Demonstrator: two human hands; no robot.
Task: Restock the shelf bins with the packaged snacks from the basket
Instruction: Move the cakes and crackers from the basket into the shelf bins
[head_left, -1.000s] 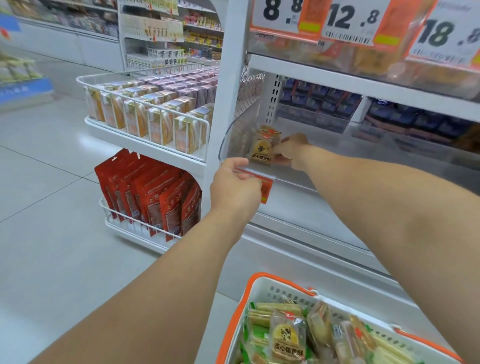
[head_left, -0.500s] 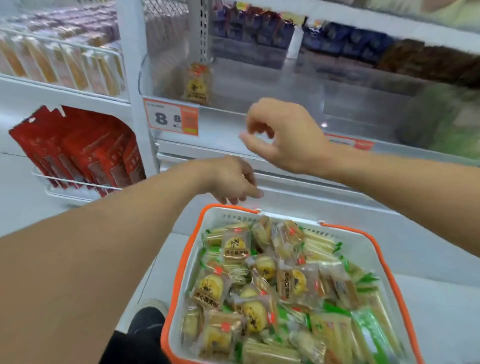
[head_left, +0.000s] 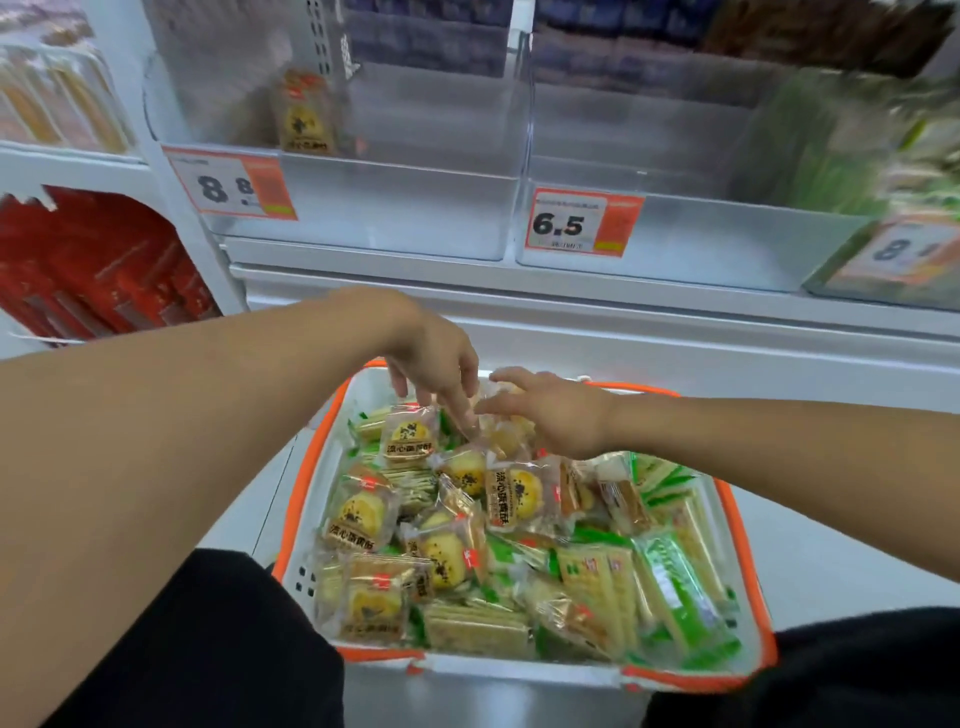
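A white basket with an orange rim (head_left: 750, 582) sits between my knees, filled with several yellow yolk-pastry packets (head_left: 361, 514) and green-wrapped cracker packets (head_left: 675, 587). My left hand (head_left: 436, 358) reaches down into the basket's far end, its straight fingers touching the clear wrappers there. Beside it, my right hand (head_left: 550, 410) lies spread over a pastry packet (head_left: 501, 439), fingers pointing left. Neither hand grips anything. One pastry packet (head_left: 304, 114) stands in the clear left shelf bin (head_left: 395, 208) marked 8.8.
The clear middle bin (head_left: 701, 244) carries a 6.5 tag (head_left: 571, 223). A blurred bin with green packets (head_left: 852, 156) is at the right. Red packets (head_left: 93, 260) fill the lower left rack. Dark packets line the shelf's back. My black trouser legs (head_left: 218, 649) flank the basket.
Both hands have dropped from shelf height into the far end of the basket. The view has tilted down and closer to the bins.
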